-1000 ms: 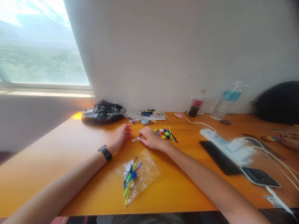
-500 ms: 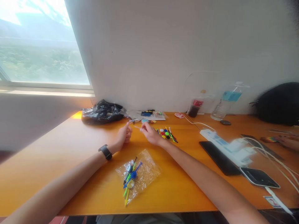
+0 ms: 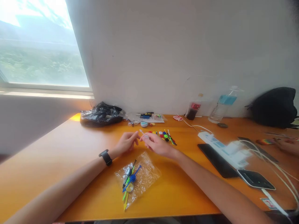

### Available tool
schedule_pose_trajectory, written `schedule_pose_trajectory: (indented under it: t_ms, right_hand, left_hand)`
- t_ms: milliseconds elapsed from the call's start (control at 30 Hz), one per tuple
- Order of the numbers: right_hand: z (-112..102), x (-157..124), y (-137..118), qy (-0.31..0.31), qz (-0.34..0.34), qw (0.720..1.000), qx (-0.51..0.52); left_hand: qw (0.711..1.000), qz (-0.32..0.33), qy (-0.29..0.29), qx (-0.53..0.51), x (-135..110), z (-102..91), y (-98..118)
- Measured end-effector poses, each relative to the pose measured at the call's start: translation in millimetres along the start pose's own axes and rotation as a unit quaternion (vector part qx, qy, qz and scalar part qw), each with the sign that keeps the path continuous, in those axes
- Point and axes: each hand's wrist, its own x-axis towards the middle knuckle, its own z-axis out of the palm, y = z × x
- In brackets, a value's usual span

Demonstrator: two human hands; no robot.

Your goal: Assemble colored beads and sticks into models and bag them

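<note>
My right hand (image 3: 158, 145) is closed on a small white plastic piece (image 3: 141, 131), whose pale tip sticks out past the fingers. A whitish round part (image 3: 145, 137) shows at the same fingertips; whether it joins the tip I cannot tell. My left hand (image 3: 127, 141), a dark watch on its wrist, is close beside the right fingertips. Its thumb and fingers are apart, with nothing visible between them. Nearer me lies a clear plastic bag (image 3: 147, 169) with several coloured arrow-ended sticks (image 3: 127, 193) and round pieces in or on it. Coloured discs and sticks (image 3: 165, 136) lie just beyond my right hand.
At the back are a black plastic bag (image 3: 101, 114), a white sheet with small tools (image 3: 151, 117) and a round tin (image 3: 144, 124). To the right sit a power strip (image 3: 219, 146), phones (image 3: 255, 179), cables and a water bottle (image 3: 218, 109). Another person's hand (image 3: 288, 145) is at far right.
My right hand has shifted slightly right and down, and a round whitish part now shows at its fingertips. My left hand has turned, its fingers loosened and reaching toward the right hand.
</note>
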Motion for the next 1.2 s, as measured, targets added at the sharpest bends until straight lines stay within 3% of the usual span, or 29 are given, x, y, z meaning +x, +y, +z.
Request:
schedule_pose_trajectory:
  t_ms: [100, 200, 433, 700, 1000, 1200]
  right_hand:
    - [2.3, -27.6, -1.7, -0.024, 0.037, 0.999, 0.030]
    - [3.7, -39.8, 7.1, 0.030, 0.046, 0.998, 0.036]
    - [3.9, -31.3, 26.9, 0.124, 0.069, 0.983, 0.119]
    - [14.4, -27.7, 37.5, 0.227, 0.091, 0.935, 0.258]
    - [24.7, -30.2, 25.3, 0.135, 0.098, 0.901, 0.401]
    - [25.9, -32.0, 23.9, 0.129, 0.117, 0.898, 0.404]
  left_hand:
    - [0.999, 0.030, 0.011, 0.037, -3.3, 5.1, 2.4]
    - [0.999, 0.045, 0.007, 0.020, -5.9, 6.9, 5.6]
    - [0.989, 0.040, 0.002, -0.141, -9.4, 4.8, 19.8]
    - [0.989, 0.057, -0.037, -0.132, -18.1, 13.5, 25.5]
    - [0.980, 0.096, -0.099, -0.140, -28.1, 22.4, 40.7]
    - [0.984, 0.108, -0.052, -0.132, -24.6, 21.2, 31.9]
